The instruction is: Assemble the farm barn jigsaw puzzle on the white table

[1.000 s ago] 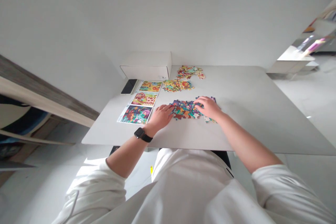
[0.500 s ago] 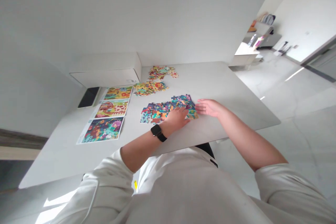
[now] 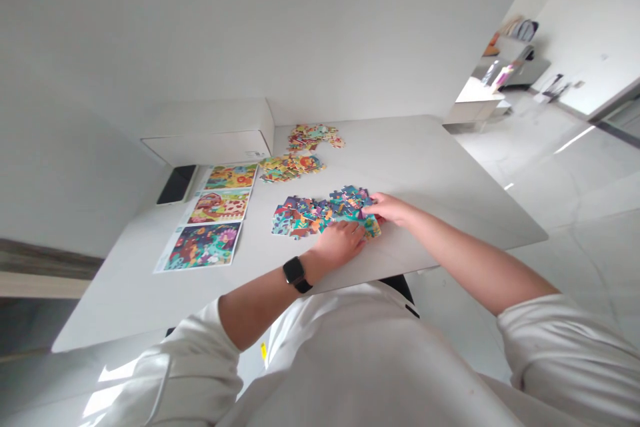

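Note:
A pile of blue and teal jigsaw pieces (image 3: 313,211) lies in front of me on the white table (image 3: 430,173). My left hand (image 3: 341,242), with a black watch on the wrist, rests flat on the near right part of the pile, fingers stretched out. My right hand (image 3: 387,207) lies at the pile's right edge, fingers curled onto the pieces there; I cannot tell whether it grips one.
Two more heaps of puzzle pieces, yellow (image 3: 290,166) and pastel (image 3: 314,136), lie farther back. Three picture cards (image 3: 219,215) sit in a row at the left. A white box (image 3: 210,132) and a black phone (image 3: 176,184) stand by the wall.
My left hand has crossed from the pile's left end to its right part. My right hand slid in against the pile's right edge. The view swung right.

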{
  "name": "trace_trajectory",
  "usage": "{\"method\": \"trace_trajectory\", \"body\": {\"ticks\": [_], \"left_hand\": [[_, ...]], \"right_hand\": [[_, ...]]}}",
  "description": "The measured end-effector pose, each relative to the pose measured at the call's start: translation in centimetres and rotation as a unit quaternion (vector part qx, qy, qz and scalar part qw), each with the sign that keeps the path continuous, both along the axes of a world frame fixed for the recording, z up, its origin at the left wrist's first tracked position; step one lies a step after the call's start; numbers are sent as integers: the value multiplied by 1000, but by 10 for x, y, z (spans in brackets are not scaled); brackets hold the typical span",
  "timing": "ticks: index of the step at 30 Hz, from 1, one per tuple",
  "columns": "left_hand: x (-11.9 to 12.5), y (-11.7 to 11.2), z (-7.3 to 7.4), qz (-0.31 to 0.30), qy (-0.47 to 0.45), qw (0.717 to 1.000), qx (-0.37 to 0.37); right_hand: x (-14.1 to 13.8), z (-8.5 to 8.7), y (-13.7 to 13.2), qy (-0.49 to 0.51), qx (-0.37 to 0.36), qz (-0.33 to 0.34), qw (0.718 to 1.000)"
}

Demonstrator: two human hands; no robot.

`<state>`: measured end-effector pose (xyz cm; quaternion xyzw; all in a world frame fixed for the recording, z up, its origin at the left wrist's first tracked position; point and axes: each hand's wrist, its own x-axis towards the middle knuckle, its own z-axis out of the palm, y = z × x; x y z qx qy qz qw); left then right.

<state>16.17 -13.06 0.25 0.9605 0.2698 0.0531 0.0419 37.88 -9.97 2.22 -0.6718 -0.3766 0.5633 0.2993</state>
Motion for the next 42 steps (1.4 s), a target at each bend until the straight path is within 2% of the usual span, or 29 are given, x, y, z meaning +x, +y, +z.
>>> {"method": "trace_trajectory", "body": {"ticks": [2,5,11,15,18,22,25,27,30,33,37,40,42], "left_hand": [[-1,-4,0,-24,3,1000,12],[-5,-2,7,-44,-25,998,39],[-13,20,38,11,-136,986,91],[-20,36,48,75,-209,974,49],[-28,42,51,81,-271,959,4],[-42,36,46,33,-302,952,-38],[-52,28,37,-32,-295,953,-55],[-60,26,29,-43,-298,952,-56],[-76,31,18,11,-293,955,-45],[-93,37,10,99,-229,968,-17],[-105,33,10,170,-159,972,23],[-101,26,13,189,-163,968,40],[-94,24,12,193,-163,967,44]], "right_hand": [[-4,-2,-1,-53,23,11,998],[-3,4,-1,-47,23,6,999],[8,37,8,60,39,-38,997],[7,52,20,106,68,-35,991],[-2,47,30,108,83,-31,990],[-18,24,40,67,66,10,995],[-26,8,44,-36,71,58,995],[-28,3,46,-81,93,74,990],[-36,1,49,-21,115,89,989],[-50,0,54,30,139,128,982],[-73,-4,61,-60,168,166,970],[-83,-4,63,-64,170,183,966],[-85,-2,63,-115,206,192,953]]}}
